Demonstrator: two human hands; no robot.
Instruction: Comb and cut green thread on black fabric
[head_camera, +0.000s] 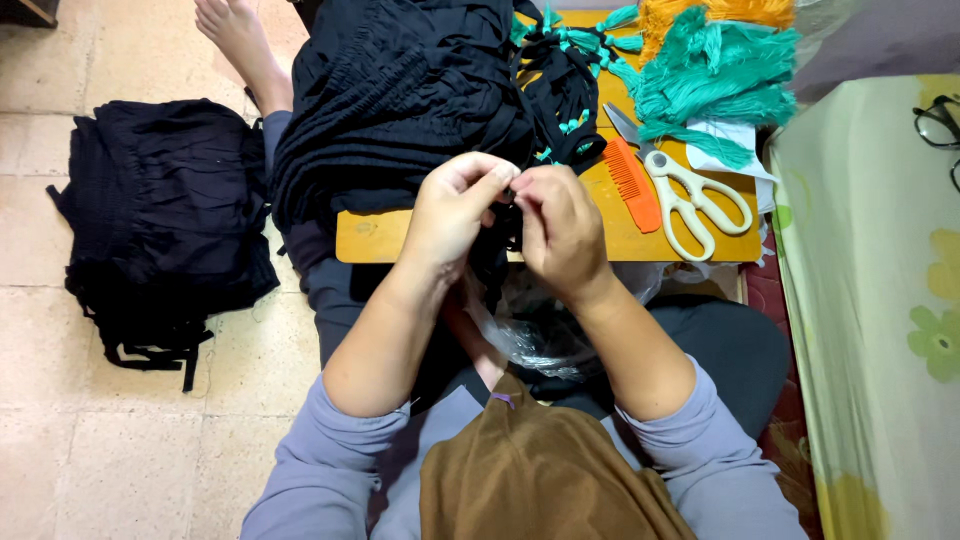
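My left hand (455, 205) and my right hand (560, 230) meet over the near edge of a small wooden board (390, 237), both pinching a black fabric strap (508, 215) that hangs down between them. The strap comes from a heap of black pleated garments (400, 90) lying on the board. Several black straps ending in teal tassels (560, 60) lie just beyond my fingers. A clear plastic bag (530, 330) rests in my lap under the hands.
An orange comb (632, 182) and white-handled scissors (690, 195) lie on the board's right side, with bundles of teal thread (715, 70) and orange thread (720, 12) behind. Another black garment pile (165, 215) sits on the tiled floor left. A floral mattress (880, 300) with eyeglasses (940, 125) borders the right.
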